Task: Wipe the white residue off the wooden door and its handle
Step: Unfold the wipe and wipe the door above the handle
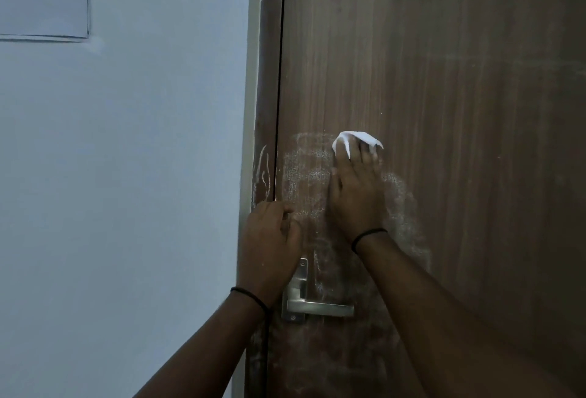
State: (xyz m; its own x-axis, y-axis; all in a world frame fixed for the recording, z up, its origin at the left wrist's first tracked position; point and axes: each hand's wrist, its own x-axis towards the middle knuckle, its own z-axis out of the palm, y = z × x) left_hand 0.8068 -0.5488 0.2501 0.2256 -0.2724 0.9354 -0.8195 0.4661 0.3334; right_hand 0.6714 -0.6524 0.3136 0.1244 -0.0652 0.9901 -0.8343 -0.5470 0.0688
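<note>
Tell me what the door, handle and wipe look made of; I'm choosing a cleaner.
Door: wood or wood-look laminate, matte brown, vertical grain streaks; which one is unclear. Handle: metal, brushed silver, with a soft sheen and a screwed plate. Wipe: white tissue or thin paper, judging by its crumpled, pointed folds; it could be cloth.

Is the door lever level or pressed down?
Level. The metal lever runs horizontally from its plate, and neither hand touches it.
</note>
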